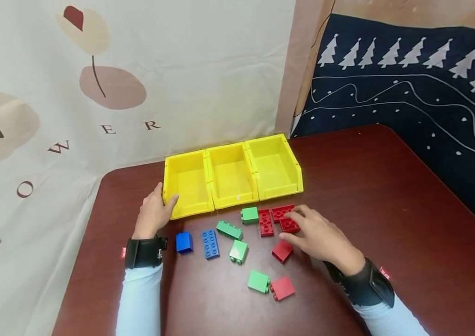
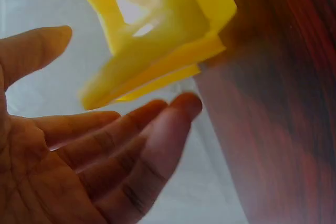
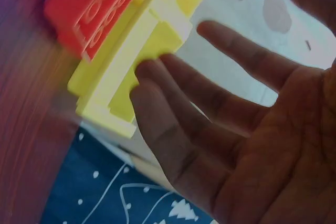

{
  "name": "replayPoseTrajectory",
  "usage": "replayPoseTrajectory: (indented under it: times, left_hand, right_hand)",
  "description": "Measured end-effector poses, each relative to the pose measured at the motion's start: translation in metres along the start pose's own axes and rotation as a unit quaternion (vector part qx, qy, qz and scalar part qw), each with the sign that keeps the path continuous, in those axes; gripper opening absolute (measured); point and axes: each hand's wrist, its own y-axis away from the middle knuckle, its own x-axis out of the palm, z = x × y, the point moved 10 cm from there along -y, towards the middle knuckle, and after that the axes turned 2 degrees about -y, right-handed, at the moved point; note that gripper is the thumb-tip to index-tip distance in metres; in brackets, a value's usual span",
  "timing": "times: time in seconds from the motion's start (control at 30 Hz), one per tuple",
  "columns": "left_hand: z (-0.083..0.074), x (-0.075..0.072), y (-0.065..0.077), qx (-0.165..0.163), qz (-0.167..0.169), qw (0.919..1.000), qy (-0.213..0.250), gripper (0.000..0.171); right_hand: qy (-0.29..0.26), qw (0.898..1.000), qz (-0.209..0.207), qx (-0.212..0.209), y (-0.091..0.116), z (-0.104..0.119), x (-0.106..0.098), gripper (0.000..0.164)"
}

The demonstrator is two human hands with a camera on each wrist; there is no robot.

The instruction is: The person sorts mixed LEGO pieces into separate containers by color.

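Three yellow bins point(image 1: 232, 201) stand joined in a row at the back of the table. At the left bin's outer side is my left hand point(image 1: 153, 212), its fingers along the wall and its thumb by the front corner; the left wrist view has the fingers nearly straight beside the yellow bin point(image 2: 157, 66). My right hand point(image 1: 319, 233) hovers over several red bricks, thumb and fingers spread with nothing between them. Its fingertips overlap a red brick point(image 1: 289, 226) in the head view. Below the thumb lies another red brick point(image 1: 282, 251). From the right wrist, a red brick point(image 3: 100, 17) shows beyond the fingertips.
Several green bricks point(image 1: 229, 230) lie in front of the bins. Left of them are a blue brick point(image 1: 184, 242) and a studded blue brick point(image 1: 210, 244). Nearer the front, a green brick point(image 1: 258, 281) sits beside a red brick point(image 1: 282, 288). A printed cloth point(image 1: 204, 70) hangs behind the table.
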Motion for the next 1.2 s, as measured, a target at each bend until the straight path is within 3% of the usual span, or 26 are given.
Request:
replayPoseTrajectory:
  times: [0.2,0.33,0.73,0.97,1.1,1.2]
  left_hand:
    - [0.002,0.003,-0.017,0.003,-0.009,1.0,-0.003,0.055]
    - [0.002,-0.001,-0.019,0.004,-0.015,0.9999,-0.004,0.052]
    - [0.007,0.003,-0.022,0.005,-0.011,0.9999,0.012,0.048]
    - [0.01,0.004,-0.022,-0.007,-0.014,0.9997,0.018,0.051]
    - [0.01,0.006,-0.02,-0.015,-0.011,0.9997,0.018,0.052]
    - [0.009,0.005,-0.02,-0.015,-0.014,0.9997,0.017,0.053]
  right_hand:
    - [0.022,0.999,0.043,-0.023,0.001,0.017,0.019,0.048]
    - [0.042,0.997,0.064,-0.016,0.001,0.021,0.032,0.046]
    - [0.036,0.997,0.063,0.01,-0.007,0.02,0.047,0.042]
    - [0.021,0.999,0.033,-0.001,-0.008,0.024,0.032,0.037]
    - [-0.01,0.999,-0.026,-0.034,-0.014,0.021,0.005,0.033]
    - [-0.016,0.996,-0.074,-0.049,-0.031,0.016,-0.021,0.037]
